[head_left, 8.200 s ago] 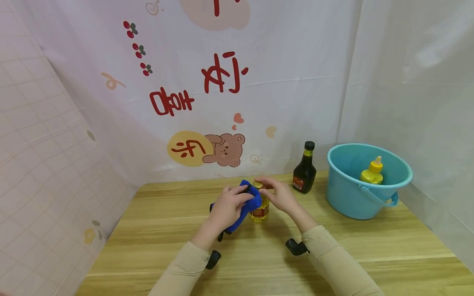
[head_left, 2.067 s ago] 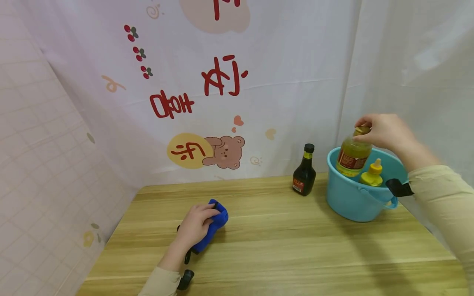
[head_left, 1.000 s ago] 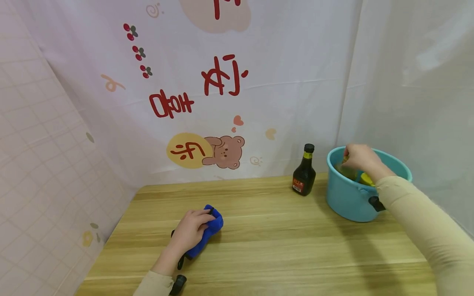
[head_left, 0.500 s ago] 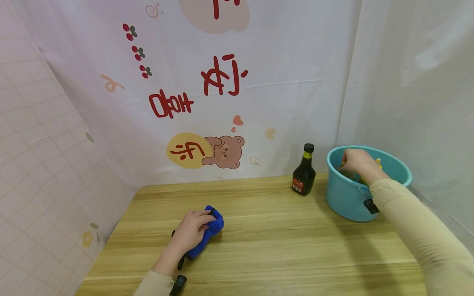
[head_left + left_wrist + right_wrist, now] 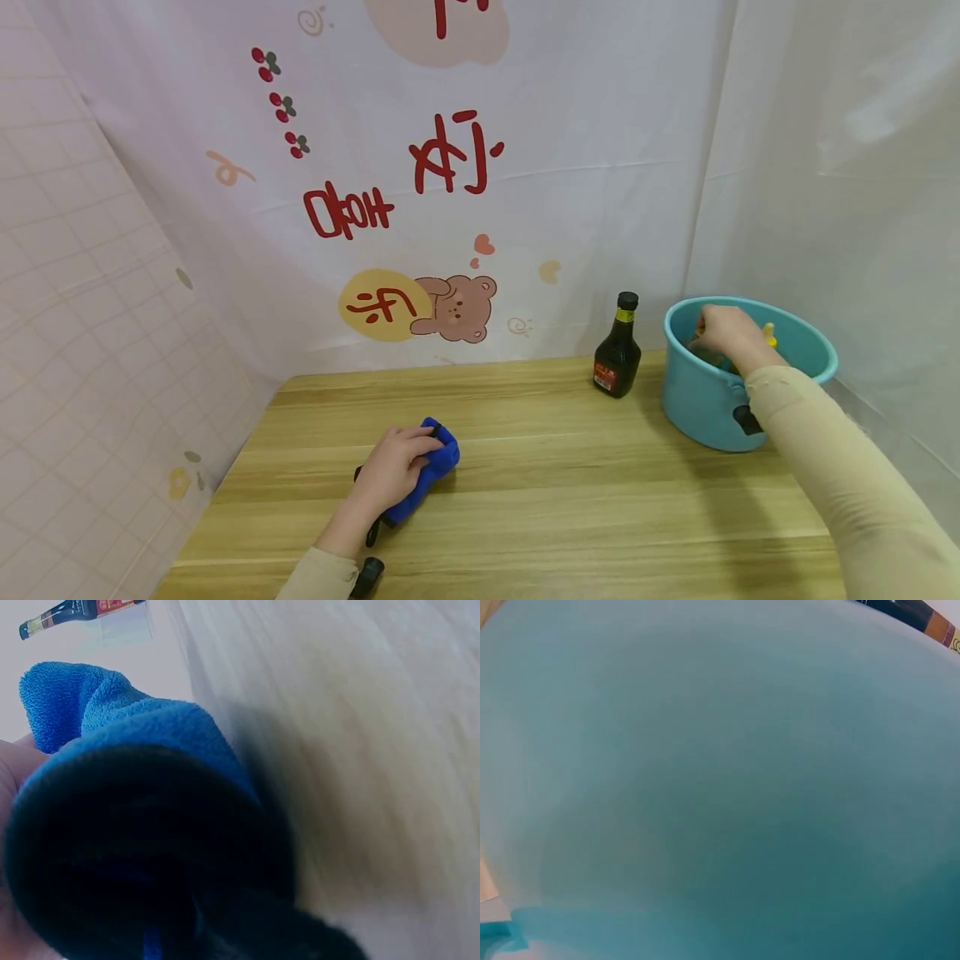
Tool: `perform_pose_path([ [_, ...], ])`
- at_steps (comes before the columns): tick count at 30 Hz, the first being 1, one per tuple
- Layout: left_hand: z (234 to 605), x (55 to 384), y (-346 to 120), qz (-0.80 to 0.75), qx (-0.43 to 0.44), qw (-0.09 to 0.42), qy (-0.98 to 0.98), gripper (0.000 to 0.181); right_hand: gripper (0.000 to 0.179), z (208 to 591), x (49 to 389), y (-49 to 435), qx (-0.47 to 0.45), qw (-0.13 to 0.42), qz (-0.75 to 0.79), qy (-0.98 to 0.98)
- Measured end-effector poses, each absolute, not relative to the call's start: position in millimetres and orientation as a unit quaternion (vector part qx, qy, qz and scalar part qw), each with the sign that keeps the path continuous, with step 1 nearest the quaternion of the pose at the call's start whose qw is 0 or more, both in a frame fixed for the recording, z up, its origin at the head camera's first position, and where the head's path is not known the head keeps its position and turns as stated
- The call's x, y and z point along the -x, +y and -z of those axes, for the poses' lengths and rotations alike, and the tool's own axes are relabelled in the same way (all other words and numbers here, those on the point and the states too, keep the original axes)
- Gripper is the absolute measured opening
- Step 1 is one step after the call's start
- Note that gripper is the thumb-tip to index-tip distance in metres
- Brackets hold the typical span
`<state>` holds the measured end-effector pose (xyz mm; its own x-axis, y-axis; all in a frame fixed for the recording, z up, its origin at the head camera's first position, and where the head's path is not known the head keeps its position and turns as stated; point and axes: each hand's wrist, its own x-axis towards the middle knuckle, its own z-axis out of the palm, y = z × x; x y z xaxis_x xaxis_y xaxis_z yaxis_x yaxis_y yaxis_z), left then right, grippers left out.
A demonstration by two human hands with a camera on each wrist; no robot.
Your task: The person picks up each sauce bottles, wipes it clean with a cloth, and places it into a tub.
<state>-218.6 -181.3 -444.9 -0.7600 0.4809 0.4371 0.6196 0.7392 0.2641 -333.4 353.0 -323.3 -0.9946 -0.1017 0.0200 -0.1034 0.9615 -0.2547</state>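
My left hand point(image 5: 392, 467) grips a bunched blue terry cloth point(image 5: 429, 483) with black edging, low over the wooden table. In the left wrist view the cloth point(image 5: 161, 720) fills the near left, its dark edge toward the camera. My right hand point(image 5: 729, 332) reaches down inside the light-blue bucket point(image 5: 697, 408), its fingers at the top of a bottle of yellow oil point(image 5: 708, 356). Most of that bottle is hidden by the hand and the bucket wall. The right wrist view shows mainly the bucket wall point(image 5: 705, 750), with neither fingers nor oil bottle in sight.
A dark soy sauce bottle point(image 5: 617, 354) with a black cap stands on the wooden table point(image 5: 540, 483), left of the bucket. A yellow squeeze bottle point(image 5: 770, 335) pokes up inside the bucket behind my right wrist. A printed white curtain point(image 5: 600, 167) hangs behind the table.
My right hand has lowered the oil bottle from above the rim into the bucket, then stayed nearly still over the last half second. My left hand moved left earlier with the cloth.
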Motion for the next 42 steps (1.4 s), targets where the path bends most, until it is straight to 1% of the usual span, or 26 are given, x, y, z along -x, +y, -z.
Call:
perform_pose_path([
  [6,446,219,-180,0.199,0.303,0.173,-0.916,0.031,0.036,323,334,353,-0.055,0.005,-0.133,-0.990],
  [7,446,219,-180,0.199,0.302,0.172,-0.916,0.032,0.040,322,333,353,-0.058,0.005,-0.133,-0.989],
  [14,447,219,-177,0.201,0.304,0.167,-0.916,0.031,0.042,318,330,354,-0.073,-0.013,-0.141,-0.987],
  [20,446,219,-175,0.198,0.312,0.174,-0.913,0.031,0.048,316,329,352,-0.070,-0.031,-0.147,-0.986],
  [25,444,222,-170,0.195,0.322,0.181,-0.908,0.031,0.050,317,329,353,-0.071,-0.034,-0.144,-0.986],
  [30,443,222,-165,0.197,0.326,0.177,-0.908,0.031,0.051,318,330,354,-0.076,-0.036,-0.142,-0.986],
  [37,438,224,-154,0.200,0.331,0.179,-0.905,0.031,0.050,312,329,343,-0.101,-0.005,-0.146,-0.984],
  [42,433,226,-142,0.202,0.346,0.189,-0.896,0.030,0.047,309,327,332,-0.097,0.024,-0.153,-0.983],
])
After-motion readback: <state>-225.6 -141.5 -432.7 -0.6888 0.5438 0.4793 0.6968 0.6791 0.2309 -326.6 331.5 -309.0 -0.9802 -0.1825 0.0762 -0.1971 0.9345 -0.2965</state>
